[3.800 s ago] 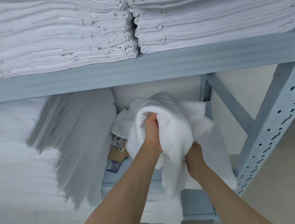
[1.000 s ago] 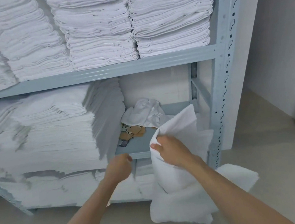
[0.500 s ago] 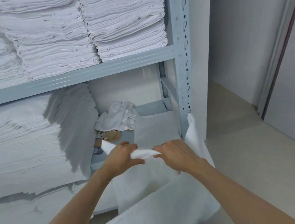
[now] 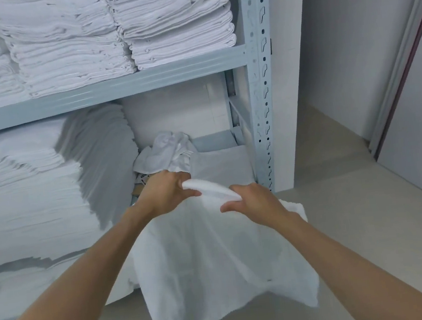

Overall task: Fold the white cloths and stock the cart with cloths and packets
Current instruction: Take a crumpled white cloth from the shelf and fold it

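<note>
Since 1 s ago your left hand (image 4: 166,192) joined the right hand (image 4: 254,199), both fingers pinching the cloth (image 4: 217,260) top edge mid-frame — fold starting, imo.

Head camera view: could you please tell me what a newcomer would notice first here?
Centre frame, the left hand and right hand grip the top edge of a white cloth that hangs down towards the floor. Behind them, folded cloth stacks fill the grey shelf rack, with a crumpled cloth on its lower shelf.
</note>
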Demonstrator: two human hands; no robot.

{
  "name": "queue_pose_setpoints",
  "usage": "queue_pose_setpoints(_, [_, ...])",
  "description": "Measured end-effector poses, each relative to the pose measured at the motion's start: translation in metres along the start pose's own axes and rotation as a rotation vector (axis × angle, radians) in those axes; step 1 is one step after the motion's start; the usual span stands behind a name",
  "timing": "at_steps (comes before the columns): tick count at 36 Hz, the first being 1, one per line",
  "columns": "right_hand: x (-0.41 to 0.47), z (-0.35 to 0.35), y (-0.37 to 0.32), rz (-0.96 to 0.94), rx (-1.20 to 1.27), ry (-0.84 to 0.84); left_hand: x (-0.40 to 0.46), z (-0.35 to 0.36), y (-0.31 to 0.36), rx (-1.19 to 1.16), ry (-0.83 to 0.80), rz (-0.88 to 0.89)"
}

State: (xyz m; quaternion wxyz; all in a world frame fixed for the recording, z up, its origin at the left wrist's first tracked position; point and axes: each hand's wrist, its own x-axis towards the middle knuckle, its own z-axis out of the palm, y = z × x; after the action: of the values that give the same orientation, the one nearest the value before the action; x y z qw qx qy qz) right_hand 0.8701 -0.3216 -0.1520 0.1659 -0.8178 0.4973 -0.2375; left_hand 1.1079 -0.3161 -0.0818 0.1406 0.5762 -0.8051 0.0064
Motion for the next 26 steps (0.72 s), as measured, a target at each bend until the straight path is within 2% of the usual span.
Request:
queue_pose_setpoints(5, [-0.001, 0.017, 0.021, 0.059, -0.088, -0.035, -0.002, -0.017, 0.002, -0.019, 0.043, 0.041])
queue_pose_setpoints(10, [-0.012, 0.050, 0.057, 0.275, -0.137, -0.163, -0.004, -0.033, -0.004, 0.005, 0.090, -0.025])
queue_pose_setpoints(15, [-0.029, 0.085, 0.094, 0.475, 0.131, -0.230, -0.011, -0.055, -0.026, -0.067, 0.222, -0.062])
queue_pose_setpoints(19, [-0.025, 0.102, 0.086, 0.493, 0.282, -0.220, -0.016, -0.068, -0.040, -0.118, 0.276, -0.092])
queue_pose_setpoints(24, [-0.020, 0.117, 0.076, 0.494, 0.325, -0.286, -0.026, -0.073, -0.059, -0.158, 0.321, -0.173])
queue_pose_setpoints(26, [-0.021, 0.124, 0.075, 0.509, 0.361, -0.262, -0.031, -0.071, -0.067, -0.146, 0.329, -0.211])
